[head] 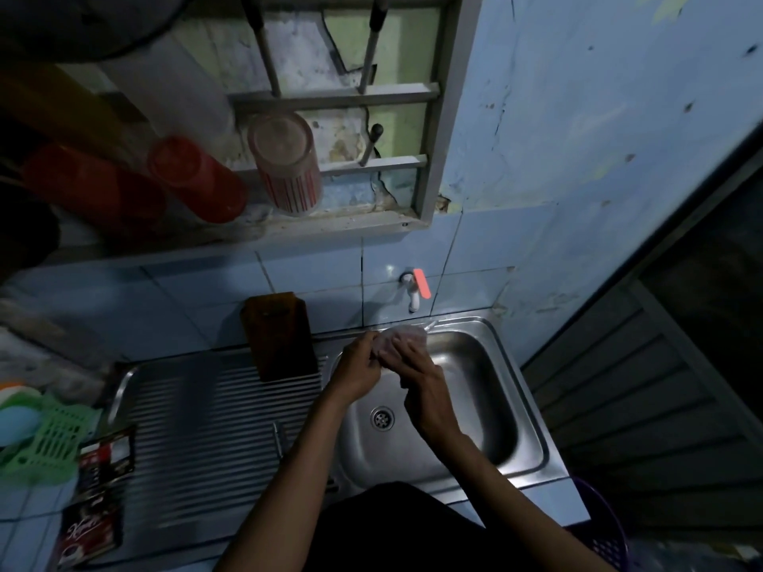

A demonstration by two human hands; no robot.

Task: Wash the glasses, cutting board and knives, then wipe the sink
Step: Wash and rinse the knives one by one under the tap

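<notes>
Over the steel sink, under the white tap, both hands hold a pale crumpled cloth or plastic piece; I cannot tell which it is. My left hand grips its left side and my right hand has fingers on its right side. A brown wooden cutting board leans upright against the tiled wall on the drainboard. A clear glass with red stripes stands upside down on the wall ledge. A knife-like metal piece lies on the drainboard.
Two red cups lie on the ledge left of the glass. Utensil handles stick up behind the rack bars. A green plastic basket and dark sachets sit at the left. A purple basket stands at the lower right.
</notes>
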